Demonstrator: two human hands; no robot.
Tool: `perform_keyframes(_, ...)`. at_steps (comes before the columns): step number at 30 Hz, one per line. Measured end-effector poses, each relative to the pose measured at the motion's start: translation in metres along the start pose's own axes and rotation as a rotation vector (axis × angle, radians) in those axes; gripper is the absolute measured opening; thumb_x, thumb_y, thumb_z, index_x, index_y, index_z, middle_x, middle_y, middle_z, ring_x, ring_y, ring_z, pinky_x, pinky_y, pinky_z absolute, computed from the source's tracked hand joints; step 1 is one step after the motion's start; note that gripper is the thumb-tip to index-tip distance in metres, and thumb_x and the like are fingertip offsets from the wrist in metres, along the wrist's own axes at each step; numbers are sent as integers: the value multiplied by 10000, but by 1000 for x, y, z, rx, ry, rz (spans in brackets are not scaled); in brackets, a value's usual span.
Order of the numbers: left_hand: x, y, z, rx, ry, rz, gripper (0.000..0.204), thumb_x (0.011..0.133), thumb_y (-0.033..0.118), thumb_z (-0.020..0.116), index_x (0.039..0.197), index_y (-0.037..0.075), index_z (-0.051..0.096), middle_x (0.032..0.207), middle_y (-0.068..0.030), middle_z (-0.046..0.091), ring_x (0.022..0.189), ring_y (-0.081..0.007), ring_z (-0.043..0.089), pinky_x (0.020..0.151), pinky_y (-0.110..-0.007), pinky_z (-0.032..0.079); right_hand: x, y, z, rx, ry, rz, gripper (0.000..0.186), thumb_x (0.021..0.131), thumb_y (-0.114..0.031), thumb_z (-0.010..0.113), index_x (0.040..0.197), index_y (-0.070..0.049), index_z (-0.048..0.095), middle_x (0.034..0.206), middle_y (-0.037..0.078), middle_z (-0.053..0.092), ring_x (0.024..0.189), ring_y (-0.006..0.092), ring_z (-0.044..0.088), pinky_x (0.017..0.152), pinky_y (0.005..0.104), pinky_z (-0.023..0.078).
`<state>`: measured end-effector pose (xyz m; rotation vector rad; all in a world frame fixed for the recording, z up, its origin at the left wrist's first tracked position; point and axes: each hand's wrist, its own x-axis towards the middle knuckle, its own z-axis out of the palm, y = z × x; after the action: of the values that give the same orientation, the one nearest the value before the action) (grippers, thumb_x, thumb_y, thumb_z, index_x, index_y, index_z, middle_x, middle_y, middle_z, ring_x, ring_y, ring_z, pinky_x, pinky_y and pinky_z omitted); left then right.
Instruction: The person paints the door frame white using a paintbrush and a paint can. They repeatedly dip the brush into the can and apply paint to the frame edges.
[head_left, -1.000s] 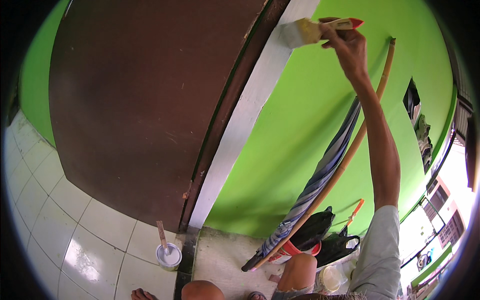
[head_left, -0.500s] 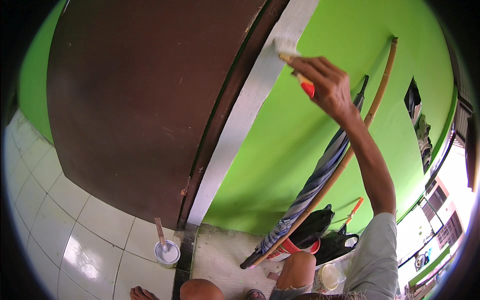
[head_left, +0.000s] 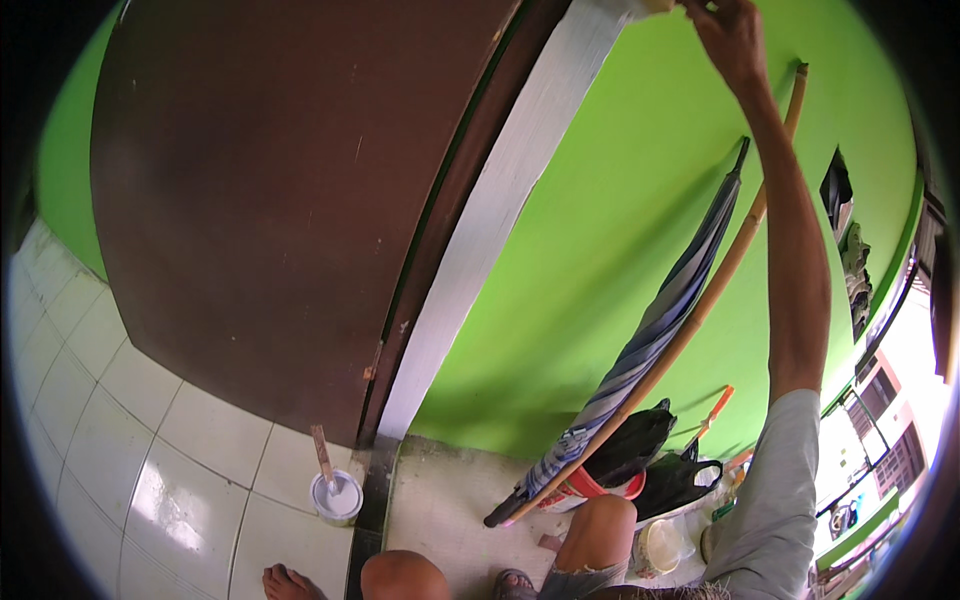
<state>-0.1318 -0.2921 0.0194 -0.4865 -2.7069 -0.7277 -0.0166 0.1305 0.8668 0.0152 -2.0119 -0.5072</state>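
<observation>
High at the top edge, my right hand (head_left: 728, 30) is closed round a paintbrush (head_left: 656, 6), most of which is cut off by the picture's rim. The brush end meets the upper part of a white-painted door frame strip (head_left: 500, 185), beside the green wall (head_left: 560, 260). Left of the strip stands a brown door (head_left: 270, 200). On the floor tiles below sits an open can of white paint (head_left: 345, 497), with a wooden stick (head_left: 321, 450) standing in it. My left hand is outside the picture.
A folded umbrella (head_left: 650, 350) and a bamboo pole (head_left: 725, 270) lean on the wall at the right. Below them are a red bucket (head_left: 580, 487), black plastic bags (head_left: 665, 495) and a pale tub (head_left: 658, 545). My knees and feet are at the lower edge.
My right hand has risen with the paintbrush, from the middle of the strip's upper part to the picture's top edge. The arm is now stretched straighter.
</observation>
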Motion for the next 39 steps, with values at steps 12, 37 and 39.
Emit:
perform_keyframes(12, -8, -6, 27, -89, -122, -90, 437, 1054, 382, 426, 1214, 5, 578, 1314, -206, 531, 1301, -374, 451, 1093, -527, 319, -147, -76, 76, -529, -189, -668, 502, 679, 30, 703, 1163, -100, 707, 1063, 42, 727, 869, 222, 685, 722, 333, 584)
perform_keyframes(37, -13, -26, 41, -27, -130, -93, 339, 1038, 326, 457, 1219, 64, 574, 1316, -157, 528, 1277, -351, 468, 1075, -510, 331, -140, -66, 63, -404, -5, -532, 424, 740, 13, 733, 1142, -119, 709, 985, 40, 725, 797, 226, 697, 634, 335, 546)
perform_keyframes(39, -14, -21, 38, -28, -121, -84, 343, 1035, 324, 456, 1214, 57, 575, 1319, -169, 528, 1281, -357, 465, 1075, -515, 330, -183, -80, 72, -436, -132, -557, 448, 701, 0, 720, 1133, -118, 712, 1065, 46, 699, 841, 222, 667, 679, 341, 552)
